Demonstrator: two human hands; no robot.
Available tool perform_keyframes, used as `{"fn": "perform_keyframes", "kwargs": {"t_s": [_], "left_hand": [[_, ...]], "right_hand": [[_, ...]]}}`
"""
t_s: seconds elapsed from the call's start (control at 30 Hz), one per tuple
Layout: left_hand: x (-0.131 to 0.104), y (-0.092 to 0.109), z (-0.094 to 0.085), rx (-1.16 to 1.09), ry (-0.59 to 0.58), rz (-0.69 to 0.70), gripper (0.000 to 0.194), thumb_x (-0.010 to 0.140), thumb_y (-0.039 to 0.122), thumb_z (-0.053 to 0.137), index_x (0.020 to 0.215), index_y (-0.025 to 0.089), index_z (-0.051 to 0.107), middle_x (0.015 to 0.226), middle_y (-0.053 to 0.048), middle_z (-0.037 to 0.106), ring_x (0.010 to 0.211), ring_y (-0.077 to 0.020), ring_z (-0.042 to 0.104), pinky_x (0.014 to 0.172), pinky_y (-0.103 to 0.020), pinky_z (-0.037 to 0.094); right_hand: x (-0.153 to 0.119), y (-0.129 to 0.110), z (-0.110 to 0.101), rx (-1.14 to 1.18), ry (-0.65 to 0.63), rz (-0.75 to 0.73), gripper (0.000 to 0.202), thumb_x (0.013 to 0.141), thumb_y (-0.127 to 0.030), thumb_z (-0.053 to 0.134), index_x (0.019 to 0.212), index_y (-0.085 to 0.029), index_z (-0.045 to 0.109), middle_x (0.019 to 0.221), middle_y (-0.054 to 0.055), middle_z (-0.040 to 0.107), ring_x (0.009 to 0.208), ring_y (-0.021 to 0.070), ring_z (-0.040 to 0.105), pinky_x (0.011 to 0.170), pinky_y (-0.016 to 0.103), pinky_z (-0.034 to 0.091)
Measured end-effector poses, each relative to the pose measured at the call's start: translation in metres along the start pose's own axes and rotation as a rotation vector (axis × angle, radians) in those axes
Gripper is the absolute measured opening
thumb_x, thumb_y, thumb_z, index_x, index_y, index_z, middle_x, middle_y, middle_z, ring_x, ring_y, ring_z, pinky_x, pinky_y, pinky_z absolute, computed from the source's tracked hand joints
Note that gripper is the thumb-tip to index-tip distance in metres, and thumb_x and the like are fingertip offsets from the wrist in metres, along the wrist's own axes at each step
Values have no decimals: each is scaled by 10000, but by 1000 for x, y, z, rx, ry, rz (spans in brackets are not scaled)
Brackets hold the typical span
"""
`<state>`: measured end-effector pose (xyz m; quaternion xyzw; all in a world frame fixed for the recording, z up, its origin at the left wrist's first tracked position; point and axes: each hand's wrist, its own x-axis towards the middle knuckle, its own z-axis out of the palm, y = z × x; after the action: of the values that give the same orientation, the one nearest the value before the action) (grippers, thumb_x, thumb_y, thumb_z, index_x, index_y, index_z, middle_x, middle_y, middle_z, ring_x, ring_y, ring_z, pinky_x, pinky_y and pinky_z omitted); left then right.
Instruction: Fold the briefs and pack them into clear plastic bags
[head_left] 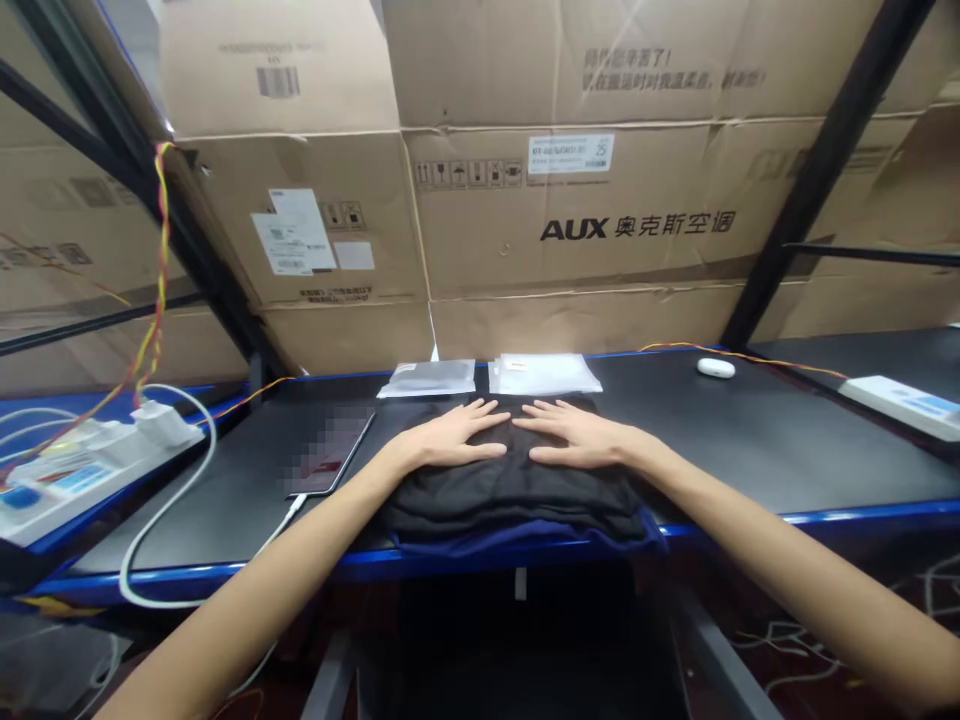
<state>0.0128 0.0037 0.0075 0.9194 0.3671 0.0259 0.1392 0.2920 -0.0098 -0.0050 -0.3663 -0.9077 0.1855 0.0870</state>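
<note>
A stack of folded dark cloth [510,495], black on top with a blue layer beneath, lies at the front edge of the bench. Flat on its left part rests my left hand [457,437], fingers spread. My right hand [576,436] lies on the right part, palm down with its fingers apart, a small gap between the two hands. Neither hand grips anything. Just behind the cloth are two flat clear plastic packets, a greyish left packet [431,378] and a whiter right packet [544,374].
A phone [334,455] on a white charging cable [202,470] lies left of my left arm. Power strips stand at left [90,460] and right [907,405]. A white earbud case [715,369] sits at back right. Cardboard boxes [480,230] wall off the rear, between black posts [817,180].
</note>
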Motion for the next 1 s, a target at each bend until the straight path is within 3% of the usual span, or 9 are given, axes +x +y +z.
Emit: {"fn": "perform_keyframes", "kwargs": {"t_s": [0.1, 0.2, 0.37, 0.5, 0.67, 0.77, 0.87, 1.0], "left_hand": [[0, -3, -1, -3, 10, 5, 717, 918, 676, 478, 1528, 323, 351, 1626, -63, 208, 1512, -309, 166, 1214, -514, 216], [1, -6, -3, -7, 43, 15, 667, 930, 659, 469, 1500, 318, 413, 1613, -56, 278, 1493, -288, 256, 1208, -455, 255], [9, -17, -2, 45, 278, -39, 533, 1002, 518, 392, 1376, 185, 575, 1546, -125, 416, 1430, -261, 391, 1196, -400, 288], [13, -30, -2, 61, 381, -80, 469, 972, 437, 475, 1325, 158, 606, 1458, -129, 526, 1368, -260, 474, 1167, -408, 347], [16, -37, -2, -17, 405, -47, 344, 916, 398, 559, 1141, 191, 717, 1326, -77, 646, 1239, -245, 593, 1103, -383, 431], [17, -37, -4, -79, 489, -10, 269, 878, 342, 594, 1040, 184, 740, 1214, -71, 701, 1136, -226, 645, 1057, -365, 467], [18, -38, -4, -158, 578, -16, 203, 832, 286, 622, 966, 182, 732, 1039, -50, 742, 1005, -206, 680, 966, -345, 518], [17, -34, -6, -215, 593, -45, 215, 801, 216, 593, 972, 189, 721, 934, -28, 740, 894, -184, 687, 874, -324, 546]], "right_hand": [[0, 0, 0, 0, 6, -5, 696, 904, -638, 556, 1511, -343, 384, 1613, 32, 285, 1507, 308, 165, 1235, 545, 91], [0, -1, -1, 14, 67, -2, 658, 903, -631, 560, 1469, -307, 474, 1579, 58, 368, 1475, 316, 281, 1220, 521, 202], [5, 12, -6, -7, 384, -27, 395, 979, -447, 482, 1202, -216, 711, 1248, 96, 700, 1166, 283, 639, 1055, 443, 464], [5, 30, -11, -105, 554, 68, 259, 912, -309, 566, 1058, -211, 755, 1093, 91, 756, 1030, 283, 687, 959, 442, 517], [3, 40, -15, -188, 524, 184, 170, 829, -225, 627, 913, -190, 769, 972, 99, 764, 960, 281, 689, 904, 399, 525], [3, 39, -15, -190, 504, 169, 130, 802, -206, 629, 839, -189, 752, 917, 90, 754, 914, 269, 680, 871, 384, 524], [3, 37, -15, -139, 566, 136, 132, 782, -195, 605, 824, -213, 729, 912, 66, 746, 902, 251, 673, 864, 373, 521], [-2, 30, -20, 5, 539, 62, 162, 783, -231, 562, 862, -215, 703, 889, 41, 742, 832, 224, 681, 830, 363, 531]]}}
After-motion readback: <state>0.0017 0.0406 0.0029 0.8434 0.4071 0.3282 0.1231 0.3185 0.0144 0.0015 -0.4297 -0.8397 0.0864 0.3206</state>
